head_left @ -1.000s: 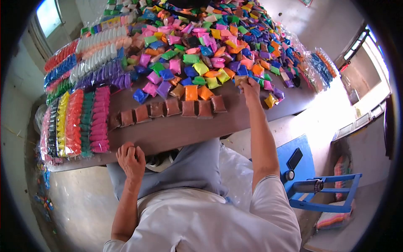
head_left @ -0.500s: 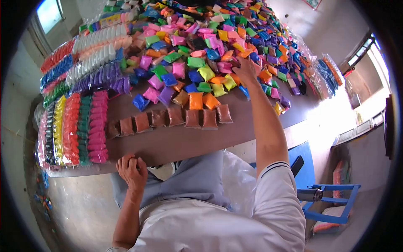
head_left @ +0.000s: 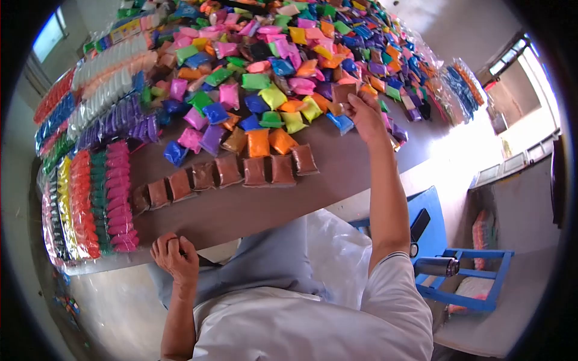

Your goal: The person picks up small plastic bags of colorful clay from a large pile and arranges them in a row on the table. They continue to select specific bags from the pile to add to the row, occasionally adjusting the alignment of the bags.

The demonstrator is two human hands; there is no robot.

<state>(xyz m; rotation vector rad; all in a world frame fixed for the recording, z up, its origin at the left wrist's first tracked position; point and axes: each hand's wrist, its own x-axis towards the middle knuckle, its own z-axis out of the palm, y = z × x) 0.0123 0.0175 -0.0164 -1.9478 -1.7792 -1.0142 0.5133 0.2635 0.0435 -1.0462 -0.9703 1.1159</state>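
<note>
My right hand (head_left: 365,115) reaches out over the right part of the table and pinches a brown packet (head_left: 343,93) by its edge, above the colourful pile. Close to that hand lies a light blue packet (head_left: 341,123). Several brown packets (head_left: 229,170) form a slanting row on the bare tabletop in front of me. My left hand (head_left: 174,259) rests at the table's near edge with its fingers curled in and nothing visible in them. Orange packets (head_left: 258,143) border the back of the row.
A large heap of small coloured packets (head_left: 277,66) covers the far table (head_left: 241,210). Bundled packets in clear wrap (head_left: 90,201) stand along the left. To my right is a blue stool (head_left: 435,210) with a phone (head_left: 419,225) on it and a dark bottle (head_left: 438,266) nearby.
My right hand has taken a brown packet from the pile and lifted it slightly. The view has turned a little, shifting the table leftward. My left hand stays at the edge.
</note>
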